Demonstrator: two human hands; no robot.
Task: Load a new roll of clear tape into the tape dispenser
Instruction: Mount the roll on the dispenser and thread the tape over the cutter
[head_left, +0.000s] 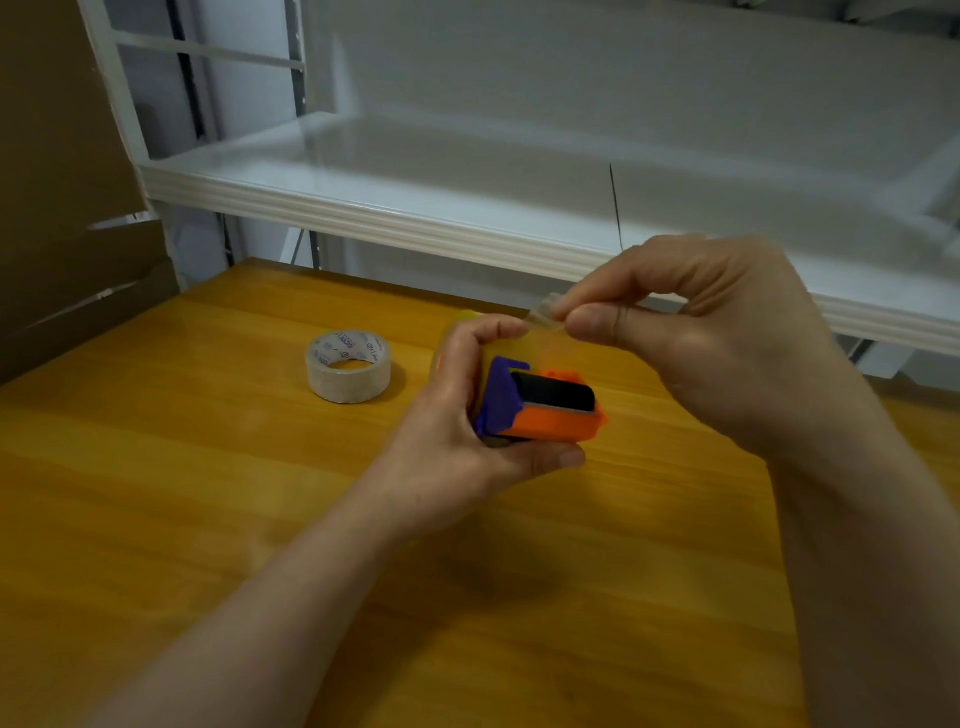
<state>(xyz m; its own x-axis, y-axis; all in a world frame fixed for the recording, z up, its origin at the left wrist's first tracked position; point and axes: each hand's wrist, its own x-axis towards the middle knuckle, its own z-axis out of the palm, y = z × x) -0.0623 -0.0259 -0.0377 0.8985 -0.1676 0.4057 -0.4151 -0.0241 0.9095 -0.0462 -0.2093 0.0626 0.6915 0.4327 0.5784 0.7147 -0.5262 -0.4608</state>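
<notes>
An orange and purple tape dispenser (545, 410) with a black roller is held just above the wooden table (208, 493). My left hand (467, 415) wraps around its left side, where a roll sits mostly hidden under the fingers. My right hand (701, 332) pinches the loose end of clear tape (548, 314) between thumb and forefinger, just above the dispenser. A second roll of clear tape (348, 373) lies flat on the table to the left of the dispenser, apart from both hands.
A white metal shelf (467, 228) runs across the back, its front lip just behind the table's far edge. Brown cardboard (62, 208) stands at the left. A thin dark wire (615, 208) hangs over the shelf.
</notes>
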